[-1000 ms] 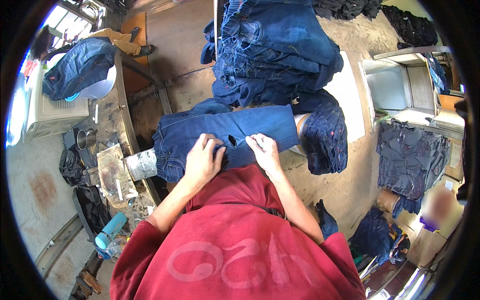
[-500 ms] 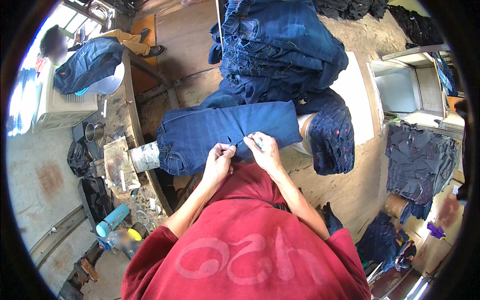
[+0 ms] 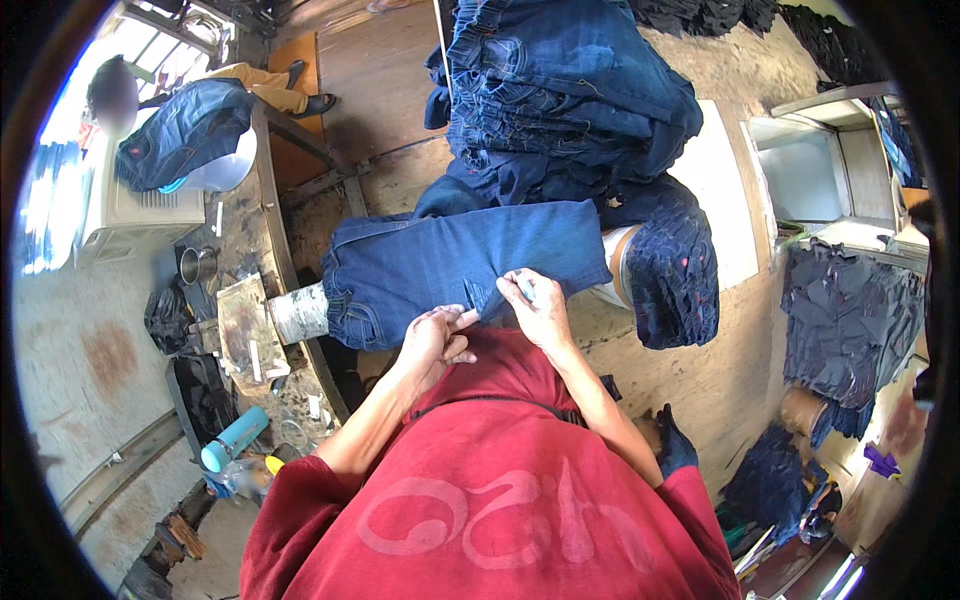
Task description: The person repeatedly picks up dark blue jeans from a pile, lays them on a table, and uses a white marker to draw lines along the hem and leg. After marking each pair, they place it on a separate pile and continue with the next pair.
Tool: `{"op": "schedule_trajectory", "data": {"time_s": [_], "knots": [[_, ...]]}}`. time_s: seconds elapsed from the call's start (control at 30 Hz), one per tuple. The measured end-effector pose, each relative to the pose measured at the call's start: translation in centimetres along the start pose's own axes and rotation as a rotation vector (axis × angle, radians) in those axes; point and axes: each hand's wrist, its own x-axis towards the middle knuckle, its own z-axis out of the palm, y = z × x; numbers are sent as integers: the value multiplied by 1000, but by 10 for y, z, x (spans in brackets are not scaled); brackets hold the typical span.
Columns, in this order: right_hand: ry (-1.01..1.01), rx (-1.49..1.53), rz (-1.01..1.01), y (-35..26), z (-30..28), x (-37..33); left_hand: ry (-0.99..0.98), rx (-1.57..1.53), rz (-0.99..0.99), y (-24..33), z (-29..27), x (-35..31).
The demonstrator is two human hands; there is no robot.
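Note:
A pair of blue jeans (image 3: 400,265) is pulled lengthwise over a horizontal cylinder, whose pale, stained end (image 3: 298,314) sticks out on the left. My left hand (image 3: 432,338) rests at the jeans' near edge. Its index finger reaches onto the denim beside a faded, folded patch; the other fingers are loosely bent and apart. Just to the right, my right hand (image 3: 540,310) is closed in a pinch against the cloth. A small pale-blue thing shows between its fingers, too small to name. Whether the pinch also takes in denim is hidden.
A tall pile of jeans (image 3: 570,90) stands behind the cylinder. More denim (image 3: 672,265) hangs over a second cylinder at right. A worn bench (image 3: 250,225) on the left bears a metal mug (image 3: 197,264). A turquoise bottle (image 3: 235,440) lies nearby. Another person sits far left with denim.
My left hand has shifted slightly down and left, its pinch loosened and fingers spread. My right hand has moved slightly right, still pinching. The view has shifted a little.

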Motion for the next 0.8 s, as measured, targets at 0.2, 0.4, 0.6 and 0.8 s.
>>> {"op": "schedule_trajectory", "data": {"time_s": [0.2, 0.4, 0.6, 0.8], "knots": [[59, 46, 56, 10, 0, -2, -105, 268, 20, 14, -3, 26], [430, 199, 109, 64, -47, -16, -8, 176, 92, 9, -18, 19], [620, 604, 846, 124, -105, -12, 1167, 1721, 1177, 86, -100, 37], [681, 674, 821, 182, -97, 40, 853, 1089, 890, 116, -135, 114]]}}
